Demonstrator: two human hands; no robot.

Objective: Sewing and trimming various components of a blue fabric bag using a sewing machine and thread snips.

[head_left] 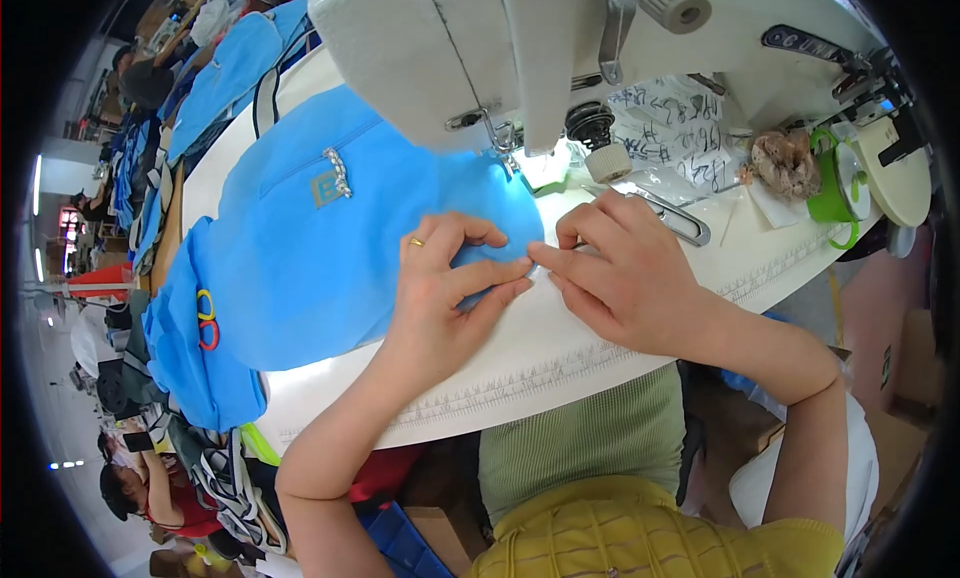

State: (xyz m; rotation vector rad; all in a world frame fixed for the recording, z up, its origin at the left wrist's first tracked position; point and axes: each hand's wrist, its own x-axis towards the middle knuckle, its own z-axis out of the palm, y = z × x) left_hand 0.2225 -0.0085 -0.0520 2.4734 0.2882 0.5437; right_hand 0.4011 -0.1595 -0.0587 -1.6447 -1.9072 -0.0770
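Note:
A large rounded blue fabric panel (300, 268) lies on the white sewing table, with a zipper line, a small square tan patch (326, 189) and a beaded chain pull (338, 172) on its upper part. My left hand (450, 288), a ring on one finger, rests over the panel's right edge and pinches it between thumb and forefinger. Just to the right, my right hand (625, 273) pinches the same edge, its fingertips meeting the left ones. Beyond both hands, the presser foot (508, 160) of the sewing machine (440, 58) sits over the panel's far edge under a bright light.
Along the table's front edge runs a printed ruler (500, 383). To the right are a metal clip-shaped tool (672, 218), plastic bags (670, 128), a green cup (835, 188) and a brown bundle (785, 165). More blue pieces (235, 73) lie at the left; another person (165, 488) works there.

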